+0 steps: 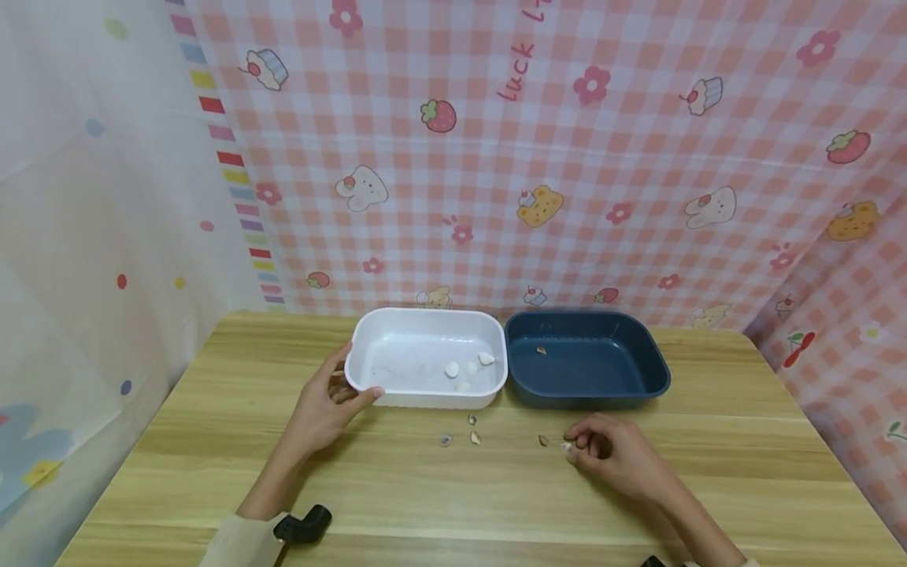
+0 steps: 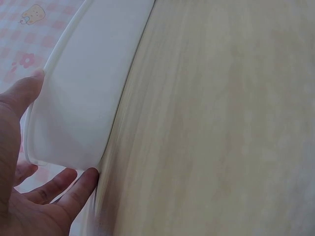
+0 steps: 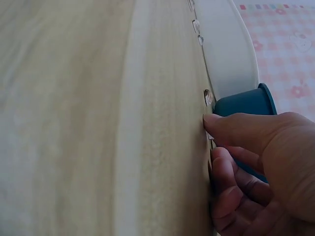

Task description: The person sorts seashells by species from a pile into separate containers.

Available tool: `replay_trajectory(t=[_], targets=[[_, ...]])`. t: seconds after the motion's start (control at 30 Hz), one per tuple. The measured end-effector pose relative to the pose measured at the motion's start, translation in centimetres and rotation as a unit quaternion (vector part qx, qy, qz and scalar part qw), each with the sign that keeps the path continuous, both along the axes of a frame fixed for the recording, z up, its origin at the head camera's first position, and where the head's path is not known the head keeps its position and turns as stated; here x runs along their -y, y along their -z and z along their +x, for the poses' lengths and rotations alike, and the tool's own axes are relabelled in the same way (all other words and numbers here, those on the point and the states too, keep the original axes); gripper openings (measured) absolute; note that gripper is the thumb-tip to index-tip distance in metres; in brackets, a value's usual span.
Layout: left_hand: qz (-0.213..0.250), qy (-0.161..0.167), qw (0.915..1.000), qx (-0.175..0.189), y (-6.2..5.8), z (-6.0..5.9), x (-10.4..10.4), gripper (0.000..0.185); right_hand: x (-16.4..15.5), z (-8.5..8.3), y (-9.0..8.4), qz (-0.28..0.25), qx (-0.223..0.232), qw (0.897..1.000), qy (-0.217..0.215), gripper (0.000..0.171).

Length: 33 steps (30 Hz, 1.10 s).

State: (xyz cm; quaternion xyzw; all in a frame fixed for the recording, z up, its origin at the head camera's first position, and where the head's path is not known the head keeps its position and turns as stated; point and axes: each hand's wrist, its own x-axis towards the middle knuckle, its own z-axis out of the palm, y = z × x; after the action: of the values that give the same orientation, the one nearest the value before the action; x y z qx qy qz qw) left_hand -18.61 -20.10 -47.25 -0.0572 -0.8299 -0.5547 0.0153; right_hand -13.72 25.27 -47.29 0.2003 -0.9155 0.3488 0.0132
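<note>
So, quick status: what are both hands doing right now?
Left hand grips white tub corner. Right hand pinches small shell on table. Blue tub beside; nothing blocking.

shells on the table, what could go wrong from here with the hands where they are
1. The right hand pinches a tiny shell at its fingertips; it could slip.
2. A brown shell lies right beside those fingers and may get knocked.
3. The left hand grips the white tray corner; a tug could shift the shells inside.

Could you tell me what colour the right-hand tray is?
Dark blue tray; the head view shows it best.
</note>
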Motion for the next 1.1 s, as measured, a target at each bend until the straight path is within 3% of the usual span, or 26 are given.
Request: replay_trajectory(t=[0.53,0.9,1.1], targets=[[-0.004,0.0,1.0,0.001,0.05,-0.19,0.16,0.095,0.02,0.01,0.1,-0.002,0.048,0.999,0.019,0.008],[0.004,0.002,1.0,0.009,0.19,-0.12,0.09,0.098,0.12,0.07,0.23,0.034,0.002,0.999,0.005,0.01],[0.008,0.004,0.9999,0.009,0.15,-0.06,0.09,0.098,0.21,-0.01,0.32,0.043,0.004,0.999,0.002,0.011]])
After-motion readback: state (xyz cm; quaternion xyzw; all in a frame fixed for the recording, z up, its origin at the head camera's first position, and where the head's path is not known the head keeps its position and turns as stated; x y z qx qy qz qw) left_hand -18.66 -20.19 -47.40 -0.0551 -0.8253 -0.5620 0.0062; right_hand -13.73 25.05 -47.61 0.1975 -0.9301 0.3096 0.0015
